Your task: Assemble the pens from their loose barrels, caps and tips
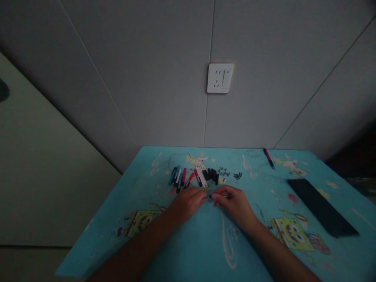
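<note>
No words or numbers legible; any print on markers too small. White treble clefs on desk: 5, 10, 2 o'clock of centre. Wall-socket switch: tiny mark, unreadable.

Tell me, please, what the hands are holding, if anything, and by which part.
The left hand holds a slim blue piece by its left end; the right hand is at its dark right end, its exact grip too small to tell.
</note>
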Available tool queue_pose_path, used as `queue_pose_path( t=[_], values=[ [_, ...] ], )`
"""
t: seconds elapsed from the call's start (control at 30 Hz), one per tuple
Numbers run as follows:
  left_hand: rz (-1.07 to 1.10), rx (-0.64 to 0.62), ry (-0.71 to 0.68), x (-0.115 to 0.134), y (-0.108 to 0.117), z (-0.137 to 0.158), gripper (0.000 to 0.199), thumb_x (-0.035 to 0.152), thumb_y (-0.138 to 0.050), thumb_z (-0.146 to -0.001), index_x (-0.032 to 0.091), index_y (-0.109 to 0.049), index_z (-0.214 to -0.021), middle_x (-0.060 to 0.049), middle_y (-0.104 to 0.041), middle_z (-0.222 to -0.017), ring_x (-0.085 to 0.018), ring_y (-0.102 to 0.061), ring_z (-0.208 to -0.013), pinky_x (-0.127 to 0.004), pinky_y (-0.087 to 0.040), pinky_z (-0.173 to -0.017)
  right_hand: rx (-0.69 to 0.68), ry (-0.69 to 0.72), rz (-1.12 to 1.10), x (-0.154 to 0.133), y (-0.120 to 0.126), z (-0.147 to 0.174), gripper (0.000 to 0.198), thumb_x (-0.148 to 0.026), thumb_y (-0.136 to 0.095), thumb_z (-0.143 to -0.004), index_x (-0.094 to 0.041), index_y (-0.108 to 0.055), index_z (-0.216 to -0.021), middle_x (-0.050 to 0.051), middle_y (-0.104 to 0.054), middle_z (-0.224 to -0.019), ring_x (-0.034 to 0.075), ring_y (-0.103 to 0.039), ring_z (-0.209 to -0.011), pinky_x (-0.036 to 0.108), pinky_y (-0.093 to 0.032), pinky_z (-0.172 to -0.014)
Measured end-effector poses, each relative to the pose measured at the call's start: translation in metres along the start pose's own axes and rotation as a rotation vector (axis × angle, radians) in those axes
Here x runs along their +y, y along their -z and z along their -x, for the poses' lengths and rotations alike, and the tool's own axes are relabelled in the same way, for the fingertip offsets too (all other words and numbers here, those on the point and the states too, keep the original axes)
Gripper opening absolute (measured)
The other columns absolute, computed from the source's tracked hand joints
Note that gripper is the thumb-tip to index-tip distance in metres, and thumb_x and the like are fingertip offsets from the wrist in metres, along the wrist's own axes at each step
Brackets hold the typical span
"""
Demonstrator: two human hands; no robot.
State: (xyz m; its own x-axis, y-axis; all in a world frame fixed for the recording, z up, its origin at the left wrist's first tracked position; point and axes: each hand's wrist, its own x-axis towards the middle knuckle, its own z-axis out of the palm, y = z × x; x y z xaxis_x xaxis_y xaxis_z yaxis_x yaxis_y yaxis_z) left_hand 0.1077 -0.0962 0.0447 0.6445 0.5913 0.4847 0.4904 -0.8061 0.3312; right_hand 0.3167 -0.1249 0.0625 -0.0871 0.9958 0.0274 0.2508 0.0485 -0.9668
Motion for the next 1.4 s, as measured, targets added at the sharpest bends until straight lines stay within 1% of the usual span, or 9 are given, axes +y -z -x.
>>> queue_pose_path(
  t=[0.17,0.4,0.6,0.83,0.9,1.0,1.17,1.27,1.4],
  values=[
    [-0.083,-0.042,-0.111,-0.002,0.008,-0.003,0.024,0.022,-0.047,-0.098,0.019,-0.063,-0.115,-0.006,-0.066,-0.092,-0.017,-0.063,-0.085,-0.031,-0.054,-0.079,-0.096,-0.054,-0.092,0.003,-0.003,0.000,0.035,-0.049,-0.055,-0.090,-0.016,-0.061,-0.085,0.000,-0.066,-0.058,0.012,-0.060,-0.046,0.023,-0.046,-0.047],
    [0.026,-0.024,-0.009,-0.008,0.008,-0.002,0.030,0.023,-0.050,-0.097,0.019,-0.056,-0.126,-0.007,-0.067,-0.104,-0.017,-0.065,-0.095,-0.031,-0.055,-0.085,-0.212,0.091,-0.063,-0.005,0.006,0.001,0.033,-0.044,-0.058,-0.091,-0.018,-0.065,-0.110,0.004,-0.073,-0.088,0.017,-0.068,-0.083,0.028,-0.052,-0.077],
    [0.030,-0.016,-0.019,-0.007,0.005,0.000,0.022,0.025,-0.053,-0.095,0.018,-0.061,-0.115,-0.007,-0.068,-0.100,-0.018,-0.065,-0.092,-0.032,-0.053,-0.084,-0.142,-0.039,0.198,0.004,0.003,0.003,0.058,-0.053,-0.035,-0.098,-0.017,-0.066,-0.064,-0.001,-0.059,-0.047,0.012,-0.055,-0.044,0.024,-0.045,-0.052],
    [0.020,0.010,0.047,-0.007,0.010,-0.002,0.022,0.025,-0.054,-0.095,0.019,-0.062,-0.115,-0.006,-0.068,-0.099,-0.017,-0.065,-0.090,-0.030,-0.053,-0.081,-0.084,0.180,0.236,-0.008,0.013,0.002,0.036,-0.042,-0.063,-0.087,-0.021,-0.063,-0.116,0.001,-0.070,-0.087,0.015,-0.063,-0.072,0.025,-0.048,-0.065],
    [0.024,0.017,0.031,-0.006,0.010,-0.002,0.021,0.025,-0.054,-0.095,0.019,-0.062,-0.113,-0.006,-0.069,-0.099,-0.017,-0.065,-0.090,-0.030,-0.053,-0.081,-0.081,0.184,0.269,-0.008,0.014,0.002,0.024,-0.041,-0.058,-0.090,-0.020,-0.068,-0.096,0.000,-0.069,-0.077,0.015,-0.062,-0.069,0.025,-0.047,-0.065],
    [0.027,0.030,0.030,-0.004,0.010,-0.002,0.020,0.027,-0.058,-0.093,0.020,-0.063,-0.110,-0.005,-0.070,-0.097,-0.019,-0.065,-0.091,-0.033,-0.053,-0.083,-0.090,0.137,0.317,-0.005,0.011,0.002,0.044,-0.044,-0.045,-0.097,-0.019,-0.064,-0.067,-0.001,-0.063,-0.059,0.014,-0.058,-0.057,0.024,-0.044,-0.060],
    [0.186,0.227,0.419,-0.004,0.007,-0.006,0.041,0.037,-0.078,-0.074,0.021,-0.063,-0.108,-0.005,-0.070,-0.094,-0.021,-0.067,-0.084,-0.034,-0.055,-0.076,-0.038,0.122,0.333,-0.007,0.011,0.003,0.045,-0.046,-0.043,-0.097,-0.019,-0.063,-0.067,-0.001,-0.063,-0.060,0.014,-0.057,-0.055,0.024,-0.041,-0.055],
    [0.534,0.312,0.629,-0.006,0.004,-0.011,0.039,0.037,-0.077,-0.074,0.018,-0.061,-0.104,-0.003,-0.067,-0.088,-0.015,-0.066,-0.068,-0.028,-0.055,-0.063,0.005,0.135,0.331,-0.010,0.013,0.003,0.043,-0.045,-0.044,-0.097,-0.019,-0.062,-0.068,0.000,-0.063,-0.061,0.015,-0.059,-0.058,0.025,-0.043,-0.058],
    [0.978,0.477,0.710,-0.006,0.001,-0.016,0.035,0.028,-0.072,-0.079,0.017,-0.055,-0.106,-0.002,-0.066,-0.090,-0.013,-0.066,-0.073,-0.026,-0.057,-0.068,0.009,0.127,0.337,-0.009,0.013,0.003,0.043,-0.045,-0.043,-0.098,-0.019,-0.062,-0.068,0.000,-0.063,-0.061,0.015,-0.060,-0.059,0.025,-0.043,-0.059]
  ],
)
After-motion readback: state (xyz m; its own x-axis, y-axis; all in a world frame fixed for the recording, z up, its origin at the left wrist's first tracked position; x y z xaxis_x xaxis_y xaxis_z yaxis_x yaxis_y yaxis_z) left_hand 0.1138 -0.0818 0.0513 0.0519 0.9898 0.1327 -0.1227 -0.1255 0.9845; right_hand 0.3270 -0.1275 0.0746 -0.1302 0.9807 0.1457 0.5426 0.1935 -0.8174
